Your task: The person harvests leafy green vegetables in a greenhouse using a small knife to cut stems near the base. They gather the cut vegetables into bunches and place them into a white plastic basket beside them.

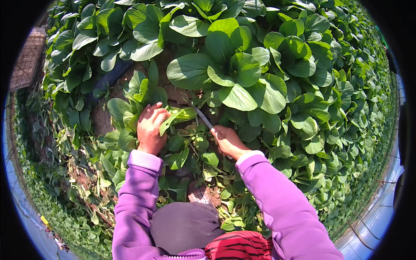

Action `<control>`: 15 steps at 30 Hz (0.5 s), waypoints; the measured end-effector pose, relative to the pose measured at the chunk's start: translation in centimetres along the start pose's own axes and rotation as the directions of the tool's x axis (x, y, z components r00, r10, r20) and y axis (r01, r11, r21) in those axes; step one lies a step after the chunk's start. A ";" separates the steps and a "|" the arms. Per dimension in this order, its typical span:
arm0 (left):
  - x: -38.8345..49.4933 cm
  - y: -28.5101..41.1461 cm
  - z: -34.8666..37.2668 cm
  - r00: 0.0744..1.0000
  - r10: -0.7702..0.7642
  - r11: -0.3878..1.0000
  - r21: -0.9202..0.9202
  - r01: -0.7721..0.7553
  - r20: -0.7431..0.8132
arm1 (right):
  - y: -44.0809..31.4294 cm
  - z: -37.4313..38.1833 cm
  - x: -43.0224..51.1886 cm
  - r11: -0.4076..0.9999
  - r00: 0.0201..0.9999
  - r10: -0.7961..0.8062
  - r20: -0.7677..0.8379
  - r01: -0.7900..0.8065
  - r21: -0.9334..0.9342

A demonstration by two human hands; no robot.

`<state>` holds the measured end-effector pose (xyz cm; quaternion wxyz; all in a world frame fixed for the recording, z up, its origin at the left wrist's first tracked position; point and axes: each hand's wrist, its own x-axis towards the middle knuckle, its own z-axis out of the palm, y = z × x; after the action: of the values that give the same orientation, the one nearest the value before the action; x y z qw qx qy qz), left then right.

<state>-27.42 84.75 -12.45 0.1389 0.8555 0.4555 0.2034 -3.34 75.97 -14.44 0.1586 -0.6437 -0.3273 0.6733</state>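
Note:
My left hand is closed around a leafy green plant that looks like bok choy. The plant leans over to the left, its pale stem base pointing right and its leaves fanning out beyond my fingers. In my right hand is a sickle, gripped by a handle mostly hidden in my palm. Its thin curved grey blade reaches up and left, and the tip end is at the plant's base; whether it touches cannot be told. Small weeds grow below the stem.
Broad-leaved bok choy stands densely ahead and to the right. A dark strip lies on bare soil at upper left, with a woven-looking container beyond. Wilted leaves litter the left. My knee and a shoe are close below.

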 end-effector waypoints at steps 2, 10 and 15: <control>-0.5 -0.1 0.2 1.000 0.022 1.000 -0.013 -0.022 0.004 | 0.1 0.4 -0.5 0.967 0.992 0.107 0.061 -0.119 0.227; -0.9 4.6 -4.9 0.915 -0.127 0.962 -0.272 0.020 -0.383 | 0.6 -2.1 -7.0 0.972 0.998 0.025 -0.062 -0.010 0.233; -3.8 10.5 -8.7 0.994 -0.100 0.794 -0.605 0.057 -0.038 | -3.2 0.9 -11.8 0.533 0.816 -0.502 -0.286 0.552 0.641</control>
<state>-25.83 76.28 -1.19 0.3965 0.7400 0.4066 0.3605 -3.40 70.61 -3.45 0.5956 -0.4271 -0.2206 0.6436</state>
